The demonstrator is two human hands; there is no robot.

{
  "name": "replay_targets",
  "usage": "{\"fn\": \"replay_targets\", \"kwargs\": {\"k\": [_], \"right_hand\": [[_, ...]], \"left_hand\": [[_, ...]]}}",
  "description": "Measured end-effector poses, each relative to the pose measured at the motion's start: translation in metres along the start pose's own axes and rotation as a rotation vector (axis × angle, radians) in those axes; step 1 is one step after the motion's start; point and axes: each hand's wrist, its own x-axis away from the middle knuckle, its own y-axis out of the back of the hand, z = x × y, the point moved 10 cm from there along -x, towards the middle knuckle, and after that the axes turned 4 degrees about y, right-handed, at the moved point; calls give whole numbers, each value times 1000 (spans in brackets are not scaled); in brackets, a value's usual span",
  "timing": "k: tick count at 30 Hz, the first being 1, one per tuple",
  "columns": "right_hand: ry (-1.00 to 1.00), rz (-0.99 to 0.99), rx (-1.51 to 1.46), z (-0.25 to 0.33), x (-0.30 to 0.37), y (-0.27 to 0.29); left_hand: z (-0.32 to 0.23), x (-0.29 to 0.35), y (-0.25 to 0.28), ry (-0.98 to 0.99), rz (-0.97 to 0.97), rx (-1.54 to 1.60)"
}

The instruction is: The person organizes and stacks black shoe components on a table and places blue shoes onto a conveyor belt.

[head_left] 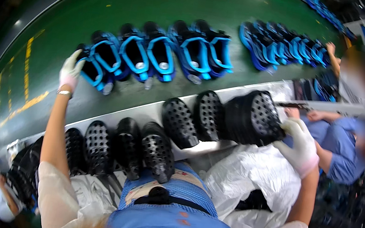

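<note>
My left hand (71, 71), in a white glove, reaches out at the left to the end of a row of black-and-blue shoes. Its fingers and thumb close on the side of the leftmost shoe (89, 72). At the right, my gloved right hand (300, 147) grips the end of a nested stack of black perforated shoe-shaped shells (256, 117). Two single shells, one of them a black shell (180, 122), lie left of that stack. More stand nearer my body, among them a perforated shell (97, 147).
Shoes stand on a green surface (198, 4); another shoe row (285, 47) is at the far right. A pale ledge (112, 112) runs between shoes and shells. White plastic sheeting (256, 171) lies before me. A co-worker in blue sleeves (346, 146) is close at the right.
</note>
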Motion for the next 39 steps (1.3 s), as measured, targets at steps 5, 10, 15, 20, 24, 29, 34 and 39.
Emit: {"fn": "replay_targets", "kwargs": {"k": [5, 10, 15, 20, 24, 29, 34, 39], "right_hand": [[23, -69, -18, -6, 8, 3], [-48, -79, 17, 10, 17, 13], [-147, -276, 52, 26, 34, 53], [171, -188, 16, 123, -32, 27], [485, -103, -172, 225, -117, -33], [748, -63, -435, 314, -185, -90], [329, 310, -739, 341, -217, -177], [363, 275, -419, 373, -222, -216]], "left_hand": [[31, -21, -6, 260, 71, 287], [74, -11, -16, 531, 178, 380], [95, -21, -26, 562, 144, 421], [85, -13, -8, 549, 97, 432], [22, 0, 58, 293, -148, 62], [-85, 38, 41, 408, 452, 1500], [-60, 64, 54, 543, 380, 1788], [-5, 73, 43, 590, 86, 1539]]}}
